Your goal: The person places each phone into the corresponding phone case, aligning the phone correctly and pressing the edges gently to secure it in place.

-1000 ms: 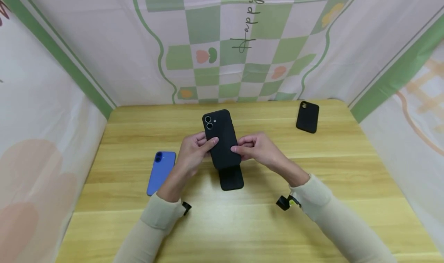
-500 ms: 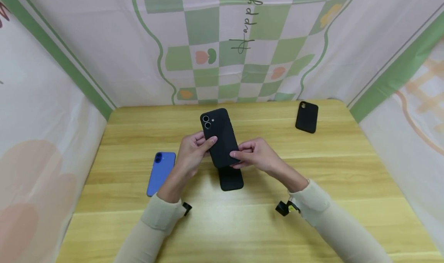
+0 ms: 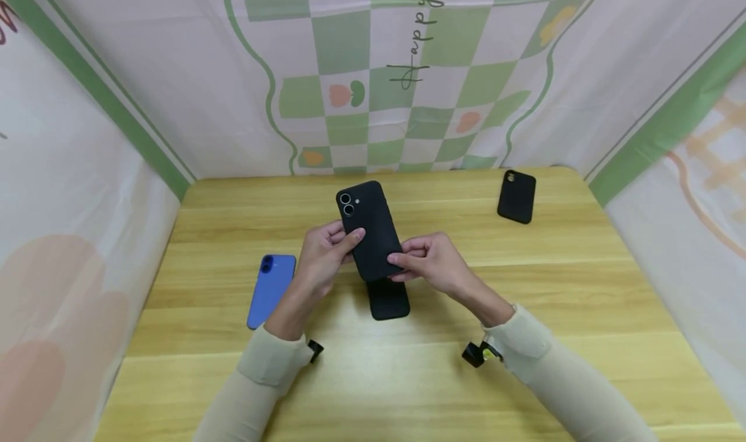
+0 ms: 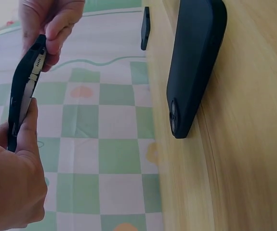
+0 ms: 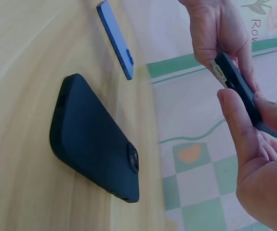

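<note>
A phone in a black case (image 3: pixel 373 228) is held above the table, its two camera lenses at the upper left. My left hand (image 3: pixel 326 257) grips its left edge, thumb on the back. At the lower right corner, my right hand (image 3: pixel 432 261) pinches the case, thumb on the back and fingers beneath. Seen edge-on in the left wrist view, the case (image 4: pixel 18 89) stands bowed away from the phone's pale edge (image 4: pixel 28 94) along part of one side. Below it lies another black-cased phone (image 3: pixel 389 301), partly covered in the head view; its camera lenses show in the wrist views.
A blue phone (image 3: pixel 271 291) lies to the left, camera side up, beside my left forearm. At the back right of the wooden table (image 3: pixel 571 287) is a black phone case (image 3: pixel 517 197) with a camera cutout. Patterned cloth (image 3: pixel 384 118) hangs behind and at both sides.
My right hand has slid down the case's right edge to the lower corner. The held phone has shifted slightly left and tilted a little. Over the last half second almost nothing moved.
</note>
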Tool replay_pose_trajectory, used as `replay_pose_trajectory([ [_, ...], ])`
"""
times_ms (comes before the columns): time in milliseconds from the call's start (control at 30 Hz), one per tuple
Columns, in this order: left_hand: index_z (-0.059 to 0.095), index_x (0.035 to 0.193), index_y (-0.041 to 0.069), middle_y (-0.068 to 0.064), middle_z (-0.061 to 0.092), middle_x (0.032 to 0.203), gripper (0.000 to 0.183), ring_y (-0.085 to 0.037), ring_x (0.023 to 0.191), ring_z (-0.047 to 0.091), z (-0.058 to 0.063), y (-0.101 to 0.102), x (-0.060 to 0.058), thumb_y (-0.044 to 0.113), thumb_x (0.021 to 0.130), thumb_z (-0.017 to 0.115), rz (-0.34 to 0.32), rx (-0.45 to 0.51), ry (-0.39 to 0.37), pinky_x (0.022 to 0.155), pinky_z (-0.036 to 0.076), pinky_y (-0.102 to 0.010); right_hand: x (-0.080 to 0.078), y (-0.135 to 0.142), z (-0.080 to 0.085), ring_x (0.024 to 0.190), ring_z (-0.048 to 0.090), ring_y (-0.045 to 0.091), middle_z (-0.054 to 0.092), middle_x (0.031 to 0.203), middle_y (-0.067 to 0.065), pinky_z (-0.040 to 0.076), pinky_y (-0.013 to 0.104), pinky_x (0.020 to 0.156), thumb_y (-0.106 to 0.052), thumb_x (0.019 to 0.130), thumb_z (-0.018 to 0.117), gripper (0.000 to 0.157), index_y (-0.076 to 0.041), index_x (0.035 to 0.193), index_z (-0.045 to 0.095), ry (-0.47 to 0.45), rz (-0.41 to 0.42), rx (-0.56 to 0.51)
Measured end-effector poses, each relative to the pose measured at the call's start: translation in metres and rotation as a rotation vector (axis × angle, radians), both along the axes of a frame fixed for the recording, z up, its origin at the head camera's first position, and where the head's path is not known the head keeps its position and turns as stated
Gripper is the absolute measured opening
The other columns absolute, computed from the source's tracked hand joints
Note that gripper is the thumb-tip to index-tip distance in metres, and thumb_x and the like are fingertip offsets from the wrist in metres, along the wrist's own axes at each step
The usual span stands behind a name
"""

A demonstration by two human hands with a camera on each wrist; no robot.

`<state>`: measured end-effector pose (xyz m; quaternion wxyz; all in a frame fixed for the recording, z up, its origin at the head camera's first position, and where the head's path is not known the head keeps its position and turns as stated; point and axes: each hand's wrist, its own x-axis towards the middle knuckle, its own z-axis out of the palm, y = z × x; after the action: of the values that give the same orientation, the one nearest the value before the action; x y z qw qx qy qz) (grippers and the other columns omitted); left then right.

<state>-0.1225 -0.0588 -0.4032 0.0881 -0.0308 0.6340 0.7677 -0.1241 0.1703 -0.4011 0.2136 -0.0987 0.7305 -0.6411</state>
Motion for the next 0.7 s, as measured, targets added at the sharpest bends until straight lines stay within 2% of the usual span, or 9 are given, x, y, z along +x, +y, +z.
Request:
replay_pose_trajectory([
  [133,0.069,0.133,-0.004,-0.02,0.075,0.123,0.031,-0.023,0.103,0.078,0.0,0.0,0.0,0.006,0.103,0.069,-0.003,0.04,-0.017,0.087,0.065,-0.038,0.001,0.0,-0.001,0.089,0.076,0.05,0.079,0.099,0.022,0.063,0.054,0.08,0.0,0.101,0.071,0.017,0.014,0.109,0.072,0.029,0.01,-0.004],
  [233,0.068,0.133,-0.006,-0.022,0.075,0.124,0.032,-0.023,0.102,0.078,-0.001,0.0,0.0,0.005,0.103,0.069,-0.004,0.072,-0.044,0.087,0.064,-0.038,0.0,0.001,-0.001,0.086,0.077,0.046,0.079,0.097,0.023,0.062,0.058,0.079,0.0,0.101,0.07,0.016,0.015,0.107,0.072,0.053,0.03,-0.002],
  [433,0.066,0.133,-0.008,-0.024,0.075,0.122,0.033,-0.02,0.096,0.078,0.0,0.0,0.0,0.003,0.102,0.069,-0.018,0.082,-0.074,0.083,0.065,-0.035,0.001,0.003,-0.003,0.082,0.078,0.043,0.079,0.094,0.023,0.059,0.064,0.079,0.002,0.101,0.069,0.013,0.014,0.105,0.071,0.074,0.048,0.002],
  [533,0.066,0.133,-0.008,-0.024,0.075,0.122,0.033,-0.019,0.095,0.078,-0.002,-0.001,0.0,0.002,0.102,0.07,-0.03,0.094,-0.078,0.083,0.065,-0.034,0.002,0.003,-0.006,0.083,0.078,0.044,0.079,0.094,0.022,0.061,0.06,0.079,0.001,0.101,0.069,0.013,0.014,0.103,0.071,0.083,0.042,-0.009],
  [700,0.065,0.135,-0.007,-0.023,0.074,0.126,0.035,-0.019,0.098,0.078,-0.005,-0.002,0.0,0.002,0.101,0.07,-0.037,0.097,-0.082,0.085,0.065,-0.034,0.003,0.001,-0.01,0.081,0.079,0.037,0.078,0.094,0.023,0.064,0.053,0.077,0.002,0.1,0.07,0.013,0.015,0.1,0.071,0.095,0.031,-0.043],
])
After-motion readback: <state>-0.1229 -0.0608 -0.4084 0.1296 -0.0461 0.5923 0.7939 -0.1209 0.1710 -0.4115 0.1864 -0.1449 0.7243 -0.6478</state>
